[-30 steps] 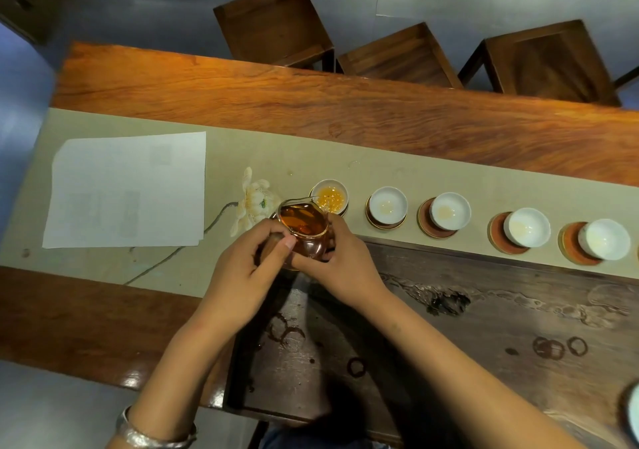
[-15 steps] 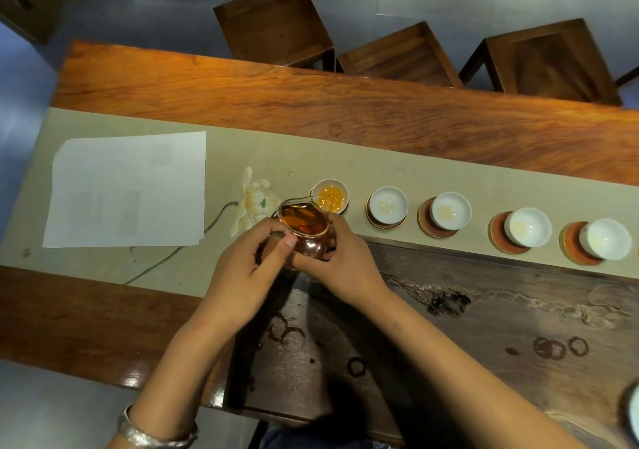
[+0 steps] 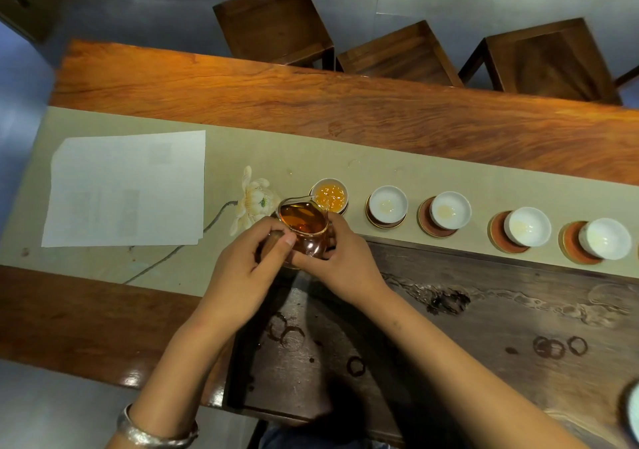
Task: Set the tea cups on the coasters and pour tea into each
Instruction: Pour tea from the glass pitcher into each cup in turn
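A glass pitcher (image 3: 304,222) of amber tea is tilted, its spout over the leftmost white cup (image 3: 329,194), which holds orange tea. My left hand (image 3: 247,269) grips the pitcher's wooden handle and my right hand (image 3: 340,260) steadies its right side. To the right stand several more white cups on round brown coasters: one cup (image 3: 387,204), another cup (image 3: 449,210), a further cup (image 3: 527,226) and the rightmost cup (image 3: 605,237). These show only a faint pale residue inside.
A beige runner (image 3: 380,175) with a painted lotus (image 3: 254,201) lies along the wooden table (image 3: 311,110). White paper sheets (image 3: 128,189) lie at the left. A dark tea tray (image 3: 484,327) with ring stains is near me. Three wooden stools (image 3: 276,20) stand beyond.
Both hands and the pitcher hold nearly the same place over the first cup. The tea in that cup stays orange and rippled.
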### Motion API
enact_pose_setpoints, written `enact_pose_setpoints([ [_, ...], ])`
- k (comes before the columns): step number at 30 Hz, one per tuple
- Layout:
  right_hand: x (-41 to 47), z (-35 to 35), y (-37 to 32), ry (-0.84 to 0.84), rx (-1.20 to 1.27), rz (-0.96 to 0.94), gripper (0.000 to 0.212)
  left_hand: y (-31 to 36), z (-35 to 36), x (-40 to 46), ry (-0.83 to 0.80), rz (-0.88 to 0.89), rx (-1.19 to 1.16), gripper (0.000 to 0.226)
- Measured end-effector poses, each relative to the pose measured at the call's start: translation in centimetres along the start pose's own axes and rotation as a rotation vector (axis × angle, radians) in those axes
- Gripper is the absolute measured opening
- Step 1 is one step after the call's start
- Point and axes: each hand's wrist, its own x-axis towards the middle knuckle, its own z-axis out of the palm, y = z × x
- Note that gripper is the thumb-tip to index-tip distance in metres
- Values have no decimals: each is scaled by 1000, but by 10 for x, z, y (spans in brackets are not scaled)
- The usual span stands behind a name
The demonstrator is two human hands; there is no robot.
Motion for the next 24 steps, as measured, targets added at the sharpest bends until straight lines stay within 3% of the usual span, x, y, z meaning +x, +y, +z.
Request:
enact_pose_setpoints([
  [24, 3, -1, 0, 29, 29, -2, 65, 4, 0, 4, 8, 16, 13, 14],
])
